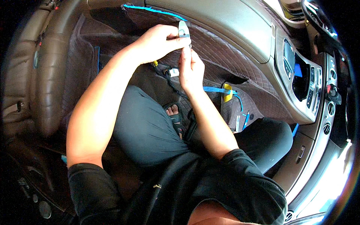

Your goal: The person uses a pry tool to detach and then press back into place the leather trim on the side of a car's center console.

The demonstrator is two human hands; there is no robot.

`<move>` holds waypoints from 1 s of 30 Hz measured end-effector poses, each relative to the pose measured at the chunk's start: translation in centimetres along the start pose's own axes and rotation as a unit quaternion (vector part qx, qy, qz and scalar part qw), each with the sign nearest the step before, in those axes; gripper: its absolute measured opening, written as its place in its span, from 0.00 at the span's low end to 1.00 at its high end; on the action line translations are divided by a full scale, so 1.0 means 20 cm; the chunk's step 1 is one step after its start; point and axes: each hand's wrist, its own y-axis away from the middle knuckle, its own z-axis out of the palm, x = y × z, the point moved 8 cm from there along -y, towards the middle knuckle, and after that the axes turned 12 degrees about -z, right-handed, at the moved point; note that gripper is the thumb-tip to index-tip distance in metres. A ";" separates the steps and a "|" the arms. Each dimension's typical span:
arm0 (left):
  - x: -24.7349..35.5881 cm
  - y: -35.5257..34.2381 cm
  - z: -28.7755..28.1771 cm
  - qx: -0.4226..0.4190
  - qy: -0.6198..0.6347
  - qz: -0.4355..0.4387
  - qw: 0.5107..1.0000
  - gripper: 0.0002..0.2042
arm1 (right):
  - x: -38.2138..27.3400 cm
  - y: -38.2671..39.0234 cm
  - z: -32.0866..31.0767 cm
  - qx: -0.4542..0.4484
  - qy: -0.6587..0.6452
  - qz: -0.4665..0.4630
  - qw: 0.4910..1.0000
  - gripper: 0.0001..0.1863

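Note:
High in the middle of the view my left hand (165,39) pinches a small pale, rounded flat piece (183,29) with a dark hole in it, held upright. My right hand (191,71) is just below it, fingers raised and closed at the lower end of the same piece, partly hidden by the left fingers. Behind the hands is brown quilted lining (213,52), with a blue strip (153,10) along an edge above. Below lie a black cable (168,82) with a white tag (173,72), blue cables (213,90) and a yellow piece (227,92).
I sit cross-legged inside a car. A brown leather seat (52,75) is at left. The centre console (300,82) and dashboard vents (330,108) are at right. A blue pen-like tool (246,120) lies near my right knee (273,138). A sandalled foot (173,110) shows between my legs.

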 end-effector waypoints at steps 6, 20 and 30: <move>0.01 0.00 -0.01 0.008 0.048 0.023 0.999 0.13 | -0.04 -0.04 -0.02 -0.008 0.073 -0.014 0.997 0.22; 0.00 -0.01 0.00 0.059 0.070 -0.012 0.996 0.15 | 0.07 -0.01 0.09 -0.019 -0.102 0.102 0.989 0.25; -0.05 -0.05 0.01 0.121 0.133 0.007 0.984 0.12 | 0.09 -0.07 0.16 0.065 -0.049 -0.007 0.997 0.21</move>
